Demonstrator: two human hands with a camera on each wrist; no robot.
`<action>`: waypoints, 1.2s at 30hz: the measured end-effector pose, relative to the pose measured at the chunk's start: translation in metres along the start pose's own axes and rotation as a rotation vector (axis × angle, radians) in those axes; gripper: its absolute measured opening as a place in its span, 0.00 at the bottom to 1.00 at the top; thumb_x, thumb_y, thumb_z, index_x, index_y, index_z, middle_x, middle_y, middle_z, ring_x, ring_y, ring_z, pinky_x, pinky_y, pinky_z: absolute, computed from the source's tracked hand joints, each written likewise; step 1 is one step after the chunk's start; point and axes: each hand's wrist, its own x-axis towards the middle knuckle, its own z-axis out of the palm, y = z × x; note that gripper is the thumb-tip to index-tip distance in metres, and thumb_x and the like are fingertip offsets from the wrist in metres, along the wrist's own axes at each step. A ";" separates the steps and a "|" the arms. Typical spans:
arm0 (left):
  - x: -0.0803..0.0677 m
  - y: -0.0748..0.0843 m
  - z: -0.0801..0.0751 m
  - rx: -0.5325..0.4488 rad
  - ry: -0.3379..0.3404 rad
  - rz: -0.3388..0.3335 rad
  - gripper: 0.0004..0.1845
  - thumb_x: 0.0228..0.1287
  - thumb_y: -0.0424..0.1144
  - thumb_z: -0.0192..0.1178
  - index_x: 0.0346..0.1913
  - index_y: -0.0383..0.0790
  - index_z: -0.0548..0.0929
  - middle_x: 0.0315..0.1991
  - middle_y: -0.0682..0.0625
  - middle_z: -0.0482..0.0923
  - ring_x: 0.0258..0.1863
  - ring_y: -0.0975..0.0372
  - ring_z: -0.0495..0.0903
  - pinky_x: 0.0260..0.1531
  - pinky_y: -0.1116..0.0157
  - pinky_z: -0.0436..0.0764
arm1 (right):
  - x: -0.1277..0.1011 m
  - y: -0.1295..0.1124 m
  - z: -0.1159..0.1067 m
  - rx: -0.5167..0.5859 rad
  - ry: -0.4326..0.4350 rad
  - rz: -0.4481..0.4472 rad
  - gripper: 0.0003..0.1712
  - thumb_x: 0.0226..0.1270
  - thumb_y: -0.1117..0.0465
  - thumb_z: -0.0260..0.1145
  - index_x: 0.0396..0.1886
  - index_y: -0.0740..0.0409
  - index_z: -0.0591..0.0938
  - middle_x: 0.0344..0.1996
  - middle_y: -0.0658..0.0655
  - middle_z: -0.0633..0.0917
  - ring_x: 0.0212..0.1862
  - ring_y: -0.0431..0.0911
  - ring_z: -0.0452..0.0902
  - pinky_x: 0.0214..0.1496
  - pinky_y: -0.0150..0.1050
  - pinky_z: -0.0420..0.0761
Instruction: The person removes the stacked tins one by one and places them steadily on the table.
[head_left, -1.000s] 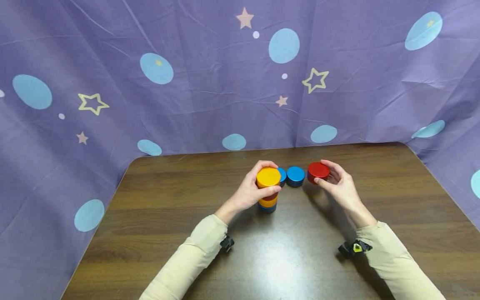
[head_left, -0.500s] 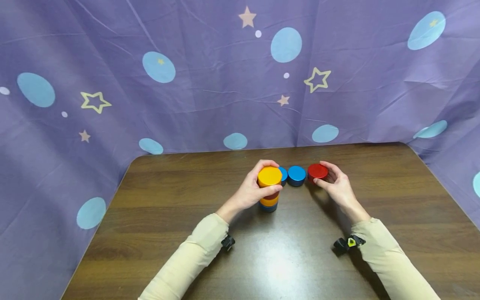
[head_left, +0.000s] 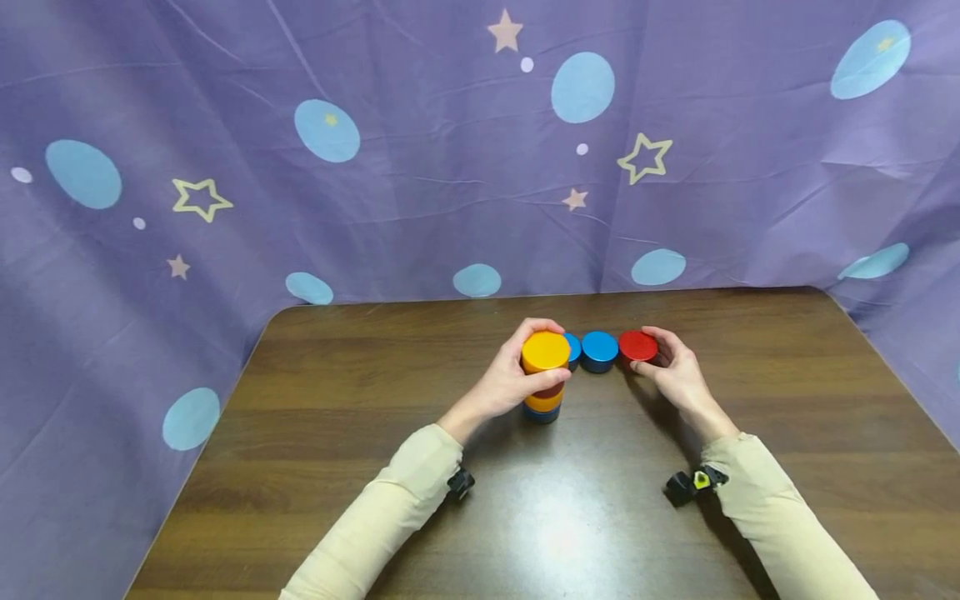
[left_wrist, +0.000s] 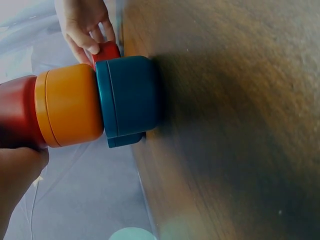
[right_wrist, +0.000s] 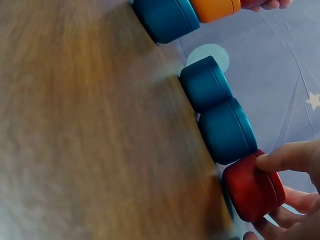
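My left hand [head_left: 512, 375] holds the upper part of a stack of round lidded tins, thumb in front and fingers behind. An orange tin [head_left: 546, 350] tops the stack; below come a red tin [left_wrist: 20, 110], another orange tin [left_wrist: 70, 105] and a blue tin [left_wrist: 131, 95] at the bottom on the table. My right hand [head_left: 681, 377] pinches a separate red tin [right_wrist: 252, 187] between thumb and fingers at the right end of a row. Right beside it stands a blue tin [right_wrist: 227, 131], and a second blue tin [right_wrist: 206, 84] adjoins that one, partly hidden behind the stack in the head view.
The brown wooden table [head_left: 337, 467] runs back to a purple curtain [head_left: 420, 150] with stars and dots. Black cameras sit on both wrists, the left camera [head_left: 461, 482] and the right camera [head_left: 681, 488], close above the tabletop.
My right hand has brought the red tin left and lower, up against the nearer blue tin. The left hand keeps its grip on the stack. The head view has shifted slightly.
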 end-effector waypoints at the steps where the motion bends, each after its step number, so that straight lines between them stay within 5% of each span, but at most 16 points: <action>1: 0.000 0.000 0.000 0.003 -0.001 -0.003 0.27 0.58 0.24 0.64 0.59 0.38 0.67 0.50 0.43 0.71 0.43 0.55 0.74 0.41 0.62 0.77 | 0.000 0.001 0.000 -0.003 -0.001 0.002 0.36 0.60 0.78 0.63 0.68 0.72 0.63 0.63 0.73 0.69 0.61 0.59 0.68 0.54 0.26 0.69; 15: 0.001 0.000 0.002 -0.006 0.001 -0.002 0.27 0.58 0.25 0.65 0.59 0.38 0.68 0.49 0.43 0.71 0.43 0.56 0.74 0.42 0.62 0.78 | 0.001 0.004 -0.006 -0.027 -0.045 -0.002 0.36 0.61 0.76 0.63 0.68 0.71 0.62 0.62 0.74 0.69 0.63 0.60 0.65 0.63 0.45 0.66; 24: 0.000 -0.001 0.001 0.005 0.017 0.002 0.27 0.57 0.25 0.65 0.58 0.38 0.68 0.48 0.44 0.72 0.43 0.56 0.74 0.42 0.62 0.77 | 0.002 0.004 -0.003 -0.020 -0.043 0.009 0.37 0.61 0.76 0.63 0.70 0.70 0.61 0.62 0.75 0.69 0.62 0.62 0.66 0.62 0.47 0.66; 36: 0.001 0.000 0.001 -0.002 0.012 -0.001 0.27 0.57 0.24 0.65 0.58 0.38 0.68 0.49 0.42 0.72 0.43 0.54 0.74 0.42 0.62 0.77 | 0.002 0.001 -0.007 0.149 -0.010 0.042 0.48 0.62 0.77 0.61 0.75 0.62 0.45 0.68 0.76 0.54 0.69 0.66 0.53 0.69 0.57 0.55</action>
